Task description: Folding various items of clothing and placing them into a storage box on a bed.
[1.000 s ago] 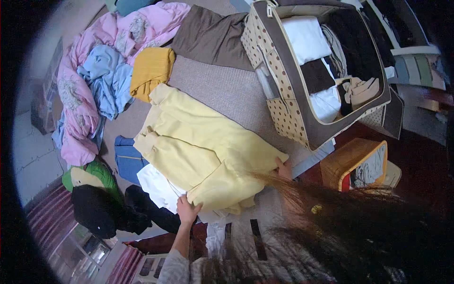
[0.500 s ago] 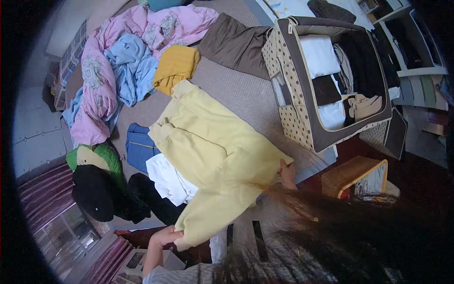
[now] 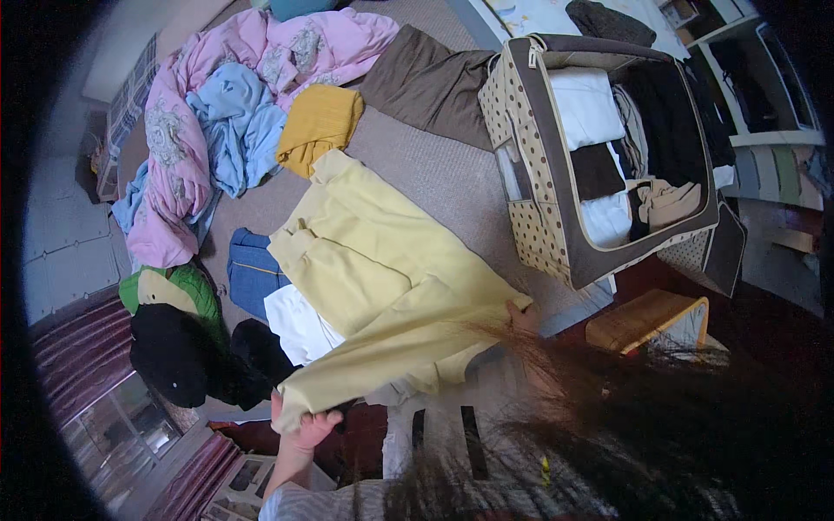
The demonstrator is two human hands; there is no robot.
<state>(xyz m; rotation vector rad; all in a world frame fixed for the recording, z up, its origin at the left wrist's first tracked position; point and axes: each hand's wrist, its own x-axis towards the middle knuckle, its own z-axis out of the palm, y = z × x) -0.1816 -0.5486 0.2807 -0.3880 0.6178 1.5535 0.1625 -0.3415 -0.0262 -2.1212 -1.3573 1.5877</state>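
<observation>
A pair of pale yellow sweatpants point(image 3: 382, 260) with ribbed cuffs lies spread over the bed, its cuffs toward the far left. At the near left, my left hand point(image 3: 306, 427) is closed on one corner of the cloth, with the fabric lifted and draped from it. My right hand point(image 3: 523, 317) grips the opposite corner, partly hidden by dark hair. Partly under the sweatpants lie a white garment point(image 3: 295, 326) and folded blue jeans point(image 3: 250, 269). A folded mustard garment point(image 3: 320, 126) sits just beyond the cuffs.
On the right stands an open polka-dot storage box point(image 3: 543, 230) holding folded clothes. A brown cloth point(image 3: 430, 82), pink quilt point(image 3: 178, 182) and light blue garment point(image 3: 234, 122) lie at the back. Black clothing point(image 3: 174, 352) and a green plush item point(image 3: 195, 291) are left. A wooden stool point(image 3: 647, 317) stands near right.
My left hand has moved left and slightly up, pulling its corner outward and stretching the near edge of the sweatpants. More of the white garment is covered.
</observation>
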